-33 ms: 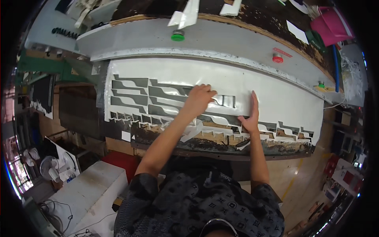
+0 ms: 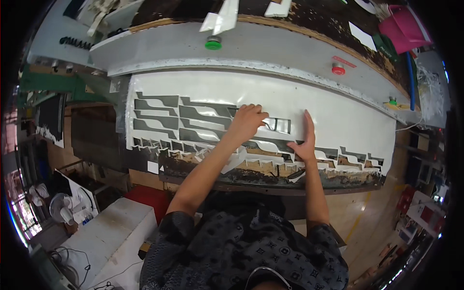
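- White sheet (image 2: 309, 104), large and glossy, lies flat across the bench in front of you, carrying rows of dark grey cut shapes (image 2: 159, 116) on its left and middle; its right part is plain white.
- Your left hand (image 2: 247, 122) rests on the sheet near its middle, fingers curled down and bunched together on a grey strip; whether they pinch an edge cannot be told.
- Your right hand (image 2: 304, 137) lies just beside it to the right, flat on the sheet, fingers straight, close together and pointing away from you.
- Small glossy rectangular patch (image 2: 279, 124) sits on the sheet between your two hands.
- Ragged lower edge of the sheet (image 2: 251, 157) shows jagged white tabs and loose curls hanging over the near side of the bench.
- Dark, worn bench edge (image 2: 270, 180) runs below that, nearest your body.
- Grey machine bar (image 2: 270, 48) stretches beyond the sheet, bending with the lens.
- Green round button (image 2: 212, 44) sits on the bar toward the left.
- Red round button (image 2: 338, 69) sits on the bar toward the right.
- Pink bin (image 2: 403, 26) stands at the far upper right.
- White box (image 2: 108, 237) stands on the floor at your lower left, with a small white fan (image 2: 60, 208) near it.
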Demonstrator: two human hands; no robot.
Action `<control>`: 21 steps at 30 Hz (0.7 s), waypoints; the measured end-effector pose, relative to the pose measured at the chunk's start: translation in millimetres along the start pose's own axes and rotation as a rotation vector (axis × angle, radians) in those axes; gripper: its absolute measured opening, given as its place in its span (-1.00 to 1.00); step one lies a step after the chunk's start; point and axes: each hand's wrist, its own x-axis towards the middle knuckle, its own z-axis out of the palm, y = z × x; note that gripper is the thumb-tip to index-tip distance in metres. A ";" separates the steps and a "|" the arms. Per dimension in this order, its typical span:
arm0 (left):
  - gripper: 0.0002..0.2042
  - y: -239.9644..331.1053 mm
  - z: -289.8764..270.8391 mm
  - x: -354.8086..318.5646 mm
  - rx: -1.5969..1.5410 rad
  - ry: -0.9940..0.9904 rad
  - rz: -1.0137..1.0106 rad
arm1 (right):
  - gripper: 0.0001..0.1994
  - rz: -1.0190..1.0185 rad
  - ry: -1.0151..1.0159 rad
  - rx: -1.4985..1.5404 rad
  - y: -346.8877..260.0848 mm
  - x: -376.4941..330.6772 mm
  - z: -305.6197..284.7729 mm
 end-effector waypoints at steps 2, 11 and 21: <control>-0.73 4.6 21.5 8.4 0.006 0.025 0.083 | 0.06 0.001 -0.114 -0.155 -9.3 5.1 -4.1; -0.75 81.9 -7.5 -46.4 -0.382 0.379 -0.561 | -0.43 -0.091 -0.143 -0.204 -78.1 -9.7 1.9; -0.58 80.4 -25.9 -39.8 -1.033 -0.191 -0.799 | -0.51 -0.278 0.024 -0.284 -119.9 -32.7 21.9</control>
